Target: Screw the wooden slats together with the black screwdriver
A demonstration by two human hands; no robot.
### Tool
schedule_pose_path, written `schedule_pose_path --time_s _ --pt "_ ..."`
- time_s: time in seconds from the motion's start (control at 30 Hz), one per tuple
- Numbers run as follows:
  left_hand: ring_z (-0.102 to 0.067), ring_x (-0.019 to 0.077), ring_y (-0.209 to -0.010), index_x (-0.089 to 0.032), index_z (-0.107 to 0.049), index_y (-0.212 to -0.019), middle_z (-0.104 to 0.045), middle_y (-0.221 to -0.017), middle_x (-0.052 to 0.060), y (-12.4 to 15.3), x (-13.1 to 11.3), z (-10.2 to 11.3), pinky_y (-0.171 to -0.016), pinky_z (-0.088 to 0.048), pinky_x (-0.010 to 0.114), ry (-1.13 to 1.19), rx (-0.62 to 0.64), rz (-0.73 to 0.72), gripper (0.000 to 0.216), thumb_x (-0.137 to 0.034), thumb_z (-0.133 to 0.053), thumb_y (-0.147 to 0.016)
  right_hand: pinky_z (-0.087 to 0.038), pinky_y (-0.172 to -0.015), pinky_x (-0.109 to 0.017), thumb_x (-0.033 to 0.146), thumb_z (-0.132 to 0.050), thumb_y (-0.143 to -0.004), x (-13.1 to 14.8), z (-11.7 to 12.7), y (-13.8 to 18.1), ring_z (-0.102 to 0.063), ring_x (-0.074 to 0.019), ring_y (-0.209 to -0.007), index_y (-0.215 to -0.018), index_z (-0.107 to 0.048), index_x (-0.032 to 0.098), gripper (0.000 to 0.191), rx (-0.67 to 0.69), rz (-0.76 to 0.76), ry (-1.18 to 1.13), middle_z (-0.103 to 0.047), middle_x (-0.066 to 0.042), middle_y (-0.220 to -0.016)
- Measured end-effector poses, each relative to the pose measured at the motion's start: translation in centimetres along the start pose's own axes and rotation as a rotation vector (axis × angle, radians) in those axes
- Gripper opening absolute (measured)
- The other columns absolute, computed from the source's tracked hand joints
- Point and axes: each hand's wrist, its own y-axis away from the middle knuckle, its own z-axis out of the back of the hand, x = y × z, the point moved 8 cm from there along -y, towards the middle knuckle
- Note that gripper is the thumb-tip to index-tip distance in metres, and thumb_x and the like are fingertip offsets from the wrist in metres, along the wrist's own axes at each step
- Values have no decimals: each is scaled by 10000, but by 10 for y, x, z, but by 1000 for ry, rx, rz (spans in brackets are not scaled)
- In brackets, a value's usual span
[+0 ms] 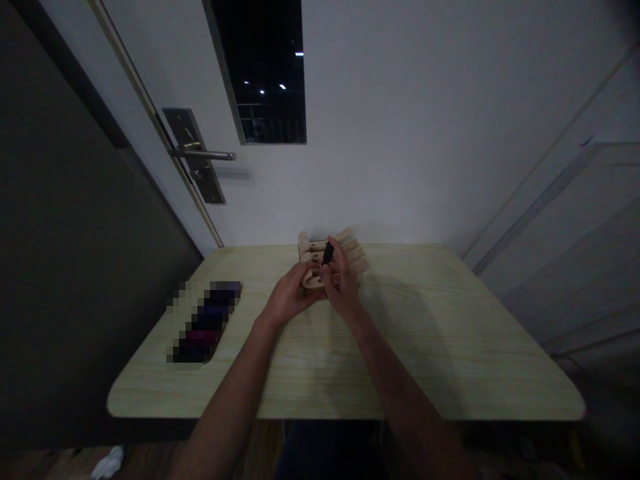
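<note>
A light wooden slatted piece, made of several joined bars, rests on the pale wooden table near its far edge. My left hand grips the near end of this wooden piece, fingers curled on it. My right hand is closed in a pinch on a small black object, which it holds upright against the wooden bars. What the black object is I cannot make out.
A dark, blurred-out flat item lies on the table's left side. Behind the table is a white wall, with a door and metal handle at the back left. Something white lies on the floor at lower left.
</note>
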Motion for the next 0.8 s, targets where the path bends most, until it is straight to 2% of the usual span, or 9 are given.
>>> schedule_pose_path --time_s 0.2,0.37,0.57,0.7,0.8 --pt "-581 222 -1082 -221 -480 -1178 -593 -1172 76 0 1 1 -904 -479 356 19 -14 -10 507 -340 -706 -741 -553 -799 -337 352 -415 -936 -5 -2 1 -635 -190 -982 -1445 -266 263 538 25 -33 -12 -614 -83 -1188" --pt "-580 229 -1084 -225 -477 -1184 -590 -1175 80 0 2 0 -899 -480 366 15 -10 2 513 -331 -708 -738 -565 -716 -316 368 -485 -907 -10 -2 -1 -664 -168 -790 -1465 -213 280 626 -15 -75 -51 -686 -35 -969" --pt "-585 233 -1068 -220 -464 -1199 -596 -1157 86 0 1 1 -884 -484 369 -19 -9 -5 540 -326 -712 -732 -575 -713 -310 369 -543 -872 -8 0 -1 -673 -182 -859 -1355 -405 307 507 -53 -73 -49 -640 -45 -1150" --pt "-585 232 -1066 -217 -456 -1208 -595 -1156 86 1 2 0 -876 -488 366 -21 -13 -11 548 -329 -709 -735 -575 -728 -315 359 -538 -874 -3 2 -1 -668 -179 -886 -1350 -399 314 497 -43 -67 -11 -595 -45 -1236" --pt "-581 232 -1078 -216 -460 -1209 -592 -1165 88 0 2 -1 -885 -487 367 -16 -3 -15 532 -323 -699 -746 -553 -825 -340 355 -484 -903 2 0 -1 -641 -190 -995 -1386 -354 293 504 -8 -29 -8 -552 -62 -1300"
